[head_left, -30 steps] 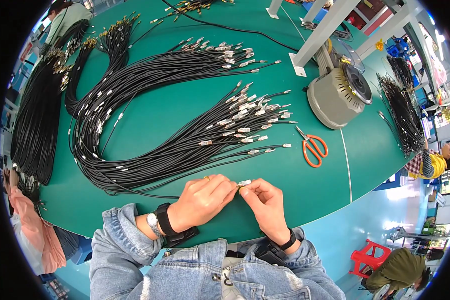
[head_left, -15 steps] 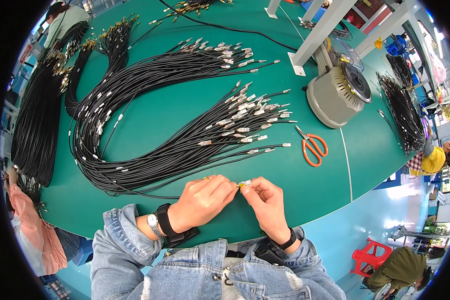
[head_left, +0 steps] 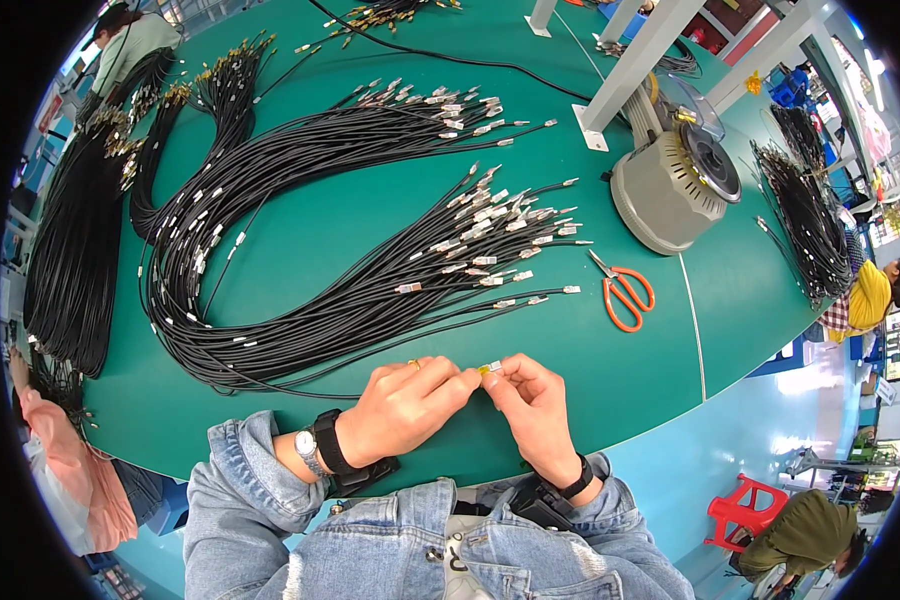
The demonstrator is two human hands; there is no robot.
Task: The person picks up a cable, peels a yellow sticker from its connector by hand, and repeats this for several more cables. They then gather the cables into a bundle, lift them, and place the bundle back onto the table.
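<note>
"From where I'm standing, where is the cable in hand?"

"Near side of the green table (head_left: 620,385), close to its edge. A black cable (head_left: 320,395) comes in from the left and runs under the left hand (head_left: 410,405), and its yellow tip (head_left: 485,369) shows between the two hands"

"And the fingers?"

"On the left, thumb and fingers are together, closed around the cable near its tip, though the knuckles hide most of the grip. The right hand (head_left: 532,405) pinches a small white tag (head_left: 496,366) between thumb and forefinger, right beside the yellow"

"Much room to move?"

"Some. The near edge passes under the wrists, so little surface lies on that side. To the right there's a broad bare stretch, out across the pale seam (head_left: 692,325) to the curving right edge"

"What about the far side?"

"Tighter. The big bundle (head_left: 340,315) of black cables curves round from the left, its white-tagged ends pointing right. Scissors (head_left: 628,300) with orange handles lie just right of those ends, a narrow green gap between. Farther off, beyond the scissors, a round grey machine (head_left: 670,195) stands near the foot of a white post (head_left: 620,85)"
</note>
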